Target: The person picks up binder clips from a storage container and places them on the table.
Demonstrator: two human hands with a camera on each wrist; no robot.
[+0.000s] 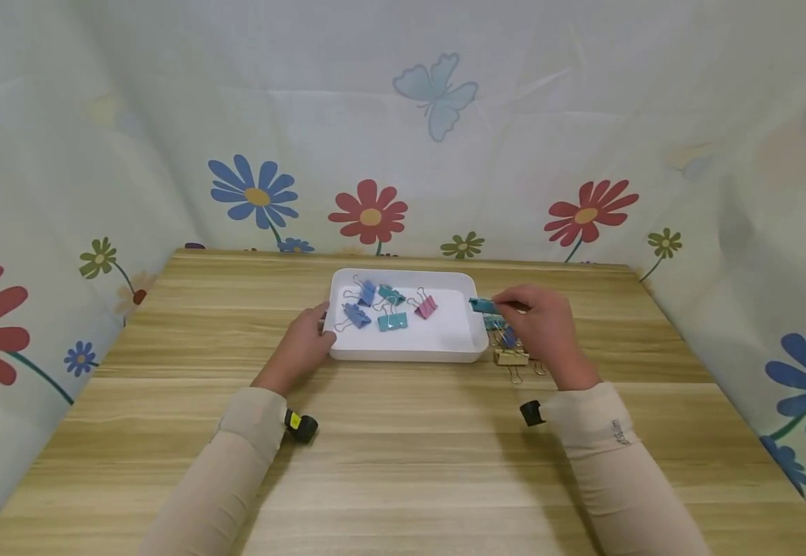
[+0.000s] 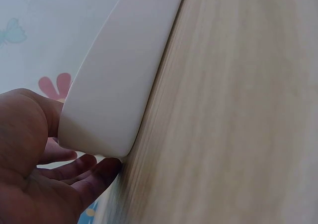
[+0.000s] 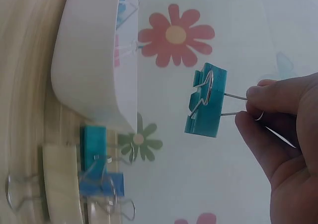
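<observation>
A white tray (image 1: 403, 356) holds several binder clips: blue ones (image 1: 357, 315) on its left, teal ones (image 1: 392, 321) in the middle and a pink one (image 1: 426, 306) farther right. At the tray's left end my left hand (image 1: 302, 347) holds its edge, with the fingers against the outer wall in the left wrist view. My right hand (image 1: 542, 328) pinches a teal binder clip (image 3: 208, 102) by one wire handle between thumb and finger. That clip is held up near the tray's right rim, above the tabletop.
Beside the tray's right end lies a small pile of binder clips on the wooden table (image 1: 403, 463). It includes a gold clip (image 1: 511, 357), a blue clip (image 3: 102, 184) and a teal clip (image 3: 94, 147). Behind the table hangs a flower-printed curtain (image 1: 514, 177).
</observation>
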